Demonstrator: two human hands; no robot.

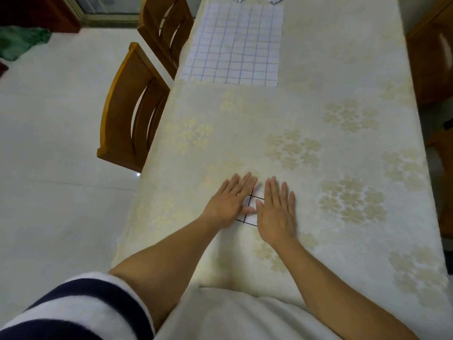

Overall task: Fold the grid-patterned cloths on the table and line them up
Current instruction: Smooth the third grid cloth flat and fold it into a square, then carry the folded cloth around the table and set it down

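The left forearm (171, 256) and right forearm (338, 283), both bare, reach forward and converge on the 2 hands. The left hand (229, 203) lies palm down, its 4 fingers straight and close together, angled slightly rightward, thumb extended toward the other hand. The right hand (275, 213) lies palm down, fingers straight and slightly spread. The 2 thumbs sit just beside each other. A navy-and-white striped sleeve (73, 310) covers the left upper arm.

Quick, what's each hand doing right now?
Left hand: open, fingers flat, pressing the folded cloth.
Right hand: open, flat on the same cloth.
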